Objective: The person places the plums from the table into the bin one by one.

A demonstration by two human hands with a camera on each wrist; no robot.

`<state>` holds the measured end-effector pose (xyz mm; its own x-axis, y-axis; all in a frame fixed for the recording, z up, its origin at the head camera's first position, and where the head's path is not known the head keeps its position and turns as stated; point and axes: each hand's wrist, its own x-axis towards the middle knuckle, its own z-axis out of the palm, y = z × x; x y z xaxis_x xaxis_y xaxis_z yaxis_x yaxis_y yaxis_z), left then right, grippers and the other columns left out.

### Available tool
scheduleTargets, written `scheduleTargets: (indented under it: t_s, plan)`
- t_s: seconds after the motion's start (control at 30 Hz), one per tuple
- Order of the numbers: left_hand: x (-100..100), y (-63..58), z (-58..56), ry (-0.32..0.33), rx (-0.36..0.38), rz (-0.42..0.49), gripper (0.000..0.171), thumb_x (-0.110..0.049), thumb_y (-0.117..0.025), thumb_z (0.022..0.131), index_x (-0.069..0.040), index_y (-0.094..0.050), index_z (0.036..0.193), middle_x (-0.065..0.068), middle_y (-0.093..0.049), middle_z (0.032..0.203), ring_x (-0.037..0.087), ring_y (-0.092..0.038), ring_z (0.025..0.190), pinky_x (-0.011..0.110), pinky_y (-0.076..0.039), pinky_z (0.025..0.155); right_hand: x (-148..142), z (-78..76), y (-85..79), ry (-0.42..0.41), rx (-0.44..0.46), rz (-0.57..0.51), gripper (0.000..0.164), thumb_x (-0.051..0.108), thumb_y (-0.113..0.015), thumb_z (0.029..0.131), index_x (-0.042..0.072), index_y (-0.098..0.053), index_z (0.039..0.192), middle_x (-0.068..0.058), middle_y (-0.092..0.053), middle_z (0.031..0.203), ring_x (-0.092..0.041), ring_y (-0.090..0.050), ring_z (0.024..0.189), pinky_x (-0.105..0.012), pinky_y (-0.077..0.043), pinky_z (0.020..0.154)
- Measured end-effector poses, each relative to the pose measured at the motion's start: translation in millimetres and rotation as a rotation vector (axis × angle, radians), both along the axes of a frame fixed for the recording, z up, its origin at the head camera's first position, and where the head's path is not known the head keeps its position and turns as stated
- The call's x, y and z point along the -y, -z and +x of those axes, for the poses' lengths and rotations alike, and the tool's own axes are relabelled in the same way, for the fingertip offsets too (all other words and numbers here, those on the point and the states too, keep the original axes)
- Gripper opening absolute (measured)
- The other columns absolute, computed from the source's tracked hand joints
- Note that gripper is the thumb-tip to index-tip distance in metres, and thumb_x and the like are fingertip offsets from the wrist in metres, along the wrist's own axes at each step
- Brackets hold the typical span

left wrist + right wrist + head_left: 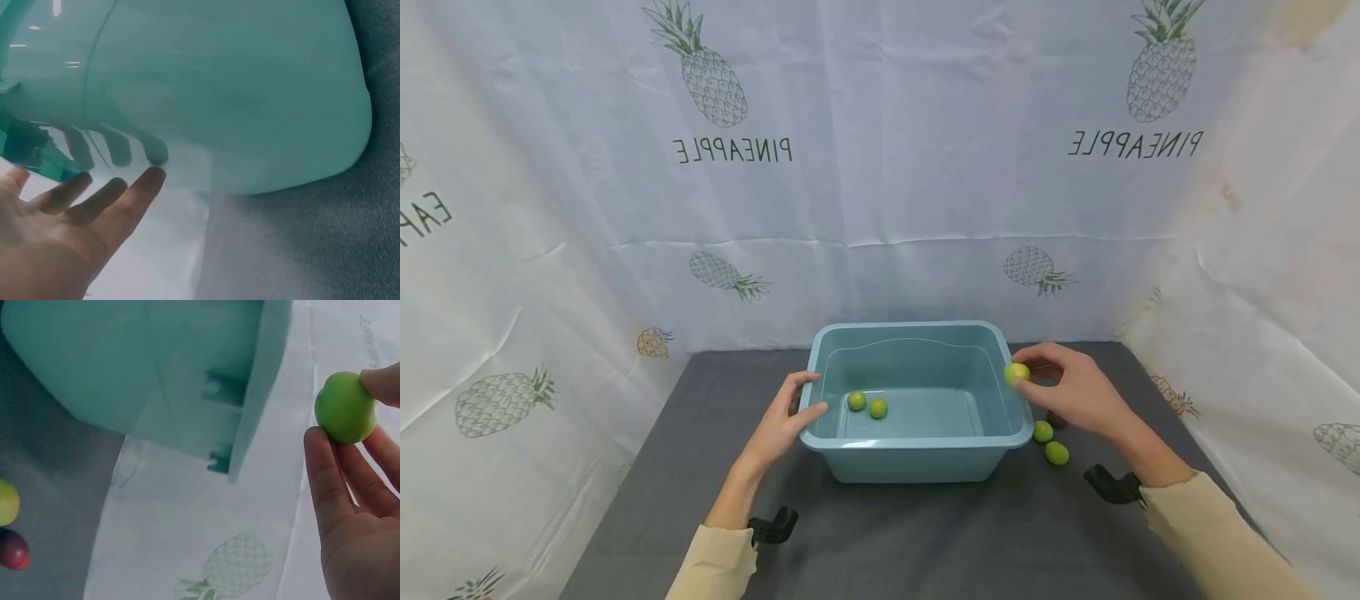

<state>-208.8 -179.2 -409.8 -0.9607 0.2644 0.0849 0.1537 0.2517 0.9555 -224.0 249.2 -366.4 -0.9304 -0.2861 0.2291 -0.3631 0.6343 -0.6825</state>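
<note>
A light blue-green plastic basin [917,460] stands upright on the dark cloth. My left hand [780,423] holds its left rim, the thumb over the edge and the fingertips [150,178] against the outer wall. Above the right rim, my right hand [1078,387] pinches a green lime [345,407] between thumb and fingers. Two limes, one [857,400] and another [877,407], lie on the basin's floor towards the left. Outside, right of the basin, lie two more, a lime [1042,431] and a nearer lime [1057,453].
A dark red round fruit [14,550] lies beside the limes on the right, partly hidden under my right hand in the head view. White curtains [917,192] printed with pineapples hang behind and at both sides of the dark tabletop [910,533].
</note>
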Motion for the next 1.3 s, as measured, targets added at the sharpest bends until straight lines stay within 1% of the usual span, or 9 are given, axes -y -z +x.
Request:
scheduleTargets:
  t_s: [0.07, 0.23, 0.3, 0.4, 0.6, 0.77, 0.9, 1.07, 1.3]
  plan:
    - [0, -1.0, -0.7, 0.002, 0.013, 0.008, 0.053, -0.018, -0.059, 0.095, -0.004, -0.032, 0.138, 0.022, -0.029, 0.148, 0.041, -0.034, 0.132, 0.051, -0.039, 0.095, 4, -0.6, -3.6, -0.021, -0.005, -0.003, 0.035, 0.036, -0.068, 0.088, 0.019, -0.061, 0.118, 0.0, -0.061, 0.114, -0.017, -0.063, 0.099, -0.03, -0.051, 0.077]
    - [6, 25.9, -12.5, -0.013, 0.0, 0.022, 0.052, -0.023, -0.061, 0.094, -0.015, -0.033, 0.137, 0.013, -0.027, 0.15, 0.033, -0.031, 0.136, 0.053, -0.035, 0.098, 16, -2.5, -13.3, -0.081, -0.004, -0.02, 0.034, 0.034, -0.069, 0.088, 0.018, -0.062, 0.118, 0.001, -0.061, 0.113, -0.016, -0.062, 0.098, -0.032, -0.051, 0.079]
    - [8, 36.6, -16.0, -0.022, -0.012, 0.03, 0.05, -0.024, -0.06, 0.095, -0.018, -0.034, 0.137, 0.011, -0.027, 0.151, 0.032, -0.032, 0.136, 0.052, -0.037, 0.097, 21, -3.8, -17.3, -0.1, -0.005, -0.02, 0.034, 0.034, -0.069, 0.088, 0.019, -0.062, 0.117, 0.002, -0.061, 0.112, -0.015, -0.062, 0.097, -0.034, -0.05, 0.079]
    - [6, 38.5, -14.9, -0.042, -0.013, 0.044, 0.048, -0.016, -0.058, 0.096, -0.017, -0.034, 0.139, 0.013, -0.027, 0.151, 0.034, -0.034, 0.134, 0.05, -0.039, 0.094, 29, -5.8, -24.5, -0.13, -0.01, -0.026, 0.033, 0.033, -0.069, 0.088, 0.019, -0.062, 0.117, 0.002, -0.061, 0.113, -0.014, -0.063, 0.097, -0.037, -0.05, 0.079]
    - [3, 39.0, -12.6, -0.074, -0.014, 0.057, 0.047, -0.015, -0.055, 0.098, -0.016, -0.034, 0.14, 0.014, -0.026, 0.151, 0.034, -0.035, 0.133, 0.05, -0.038, 0.095, 45, -13.0, -37.2, -0.167, -0.025, -0.017, 0.033, 0.033, -0.07, 0.087, 0.02, -0.062, 0.117, 0.004, -0.06, 0.114, -0.012, -0.062, 0.098, -0.033, -0.051, 0.078]
    - [1, 38.3, -10.5, -0.092, -0.02, 0.05, 0.044, -0.018, -0.054, 0.098, -0.018, -0.036, 0.137, 0.013, -0.03, 0.149, 0.033, -0.038, 0.13, 0.05, -0.038, 0.095, 59, -22.2, -43.5, -0.198, -0.042, -0.037, 0.033, 0.03, -0.071, 0.087, 0.016, -0.063, 0.116, 0.0, -0.061, 0.113, -0.015, -0.062, 0.098, -0.034, -0.051, 0.08]
    - [0, 37.8, -9.9, -0.094, -0.034, 0.055, 0.043, -0.018, -0.054, 0.097, -0.018, -0.037, 0.137, 0.014, -0.032, 0.148, 0.033, -0.039, 0.129, 0.05, -0.038, 0.094, 69, -29.0, -45.9, -0.215, -0.041, -0.067, 0.033, 0.028, -0.071, 0.087, 0.013, -0.063, 0.115, -0.002, -0.061, 0.113, -0.016, -0.061, 0.099, -0.033, -0.05, 0.083]
    - [0, 35.8, -10.5, -0.086, -0.02, 0.051, 0.044, -0.018, -0.054, 0.098, -0.017, -0.036, 0.138, 0.014, -0.031, 0.148, 0.033, -0.038, 0.129, 0.049, -0.038, 0.095, 80, -36.8, -49.2, -0.229, -0.048, -0.094, 0.033, 0.028, -0.071, 0.086, 0.013, -0.063, 0.114, -0.002, -0.061, 0.111, -0.016, -0.061, 0.099, -0.033, -0.05, 0.084]
    - [-5, 13.3, 2.7, -0.048, -0.031, 0.042, 0.047, -0.014, -0.051, 0.099, -0.003, -0.032, 0.141, 0.024, -0.03, 0.148, 0.038, -0.038, 0.129, 0.049, -0.039, 0.094, 96, -48.0, -54.0, -0.253, -0.018, -0.128, 0.032, 0.03, -0.071, 0.086, 0.015, -0.063, 0.113, -0.002, -0.061, 0.11, -0.017, -0.061, 0.099, -0.034, -0.05, 0.083]
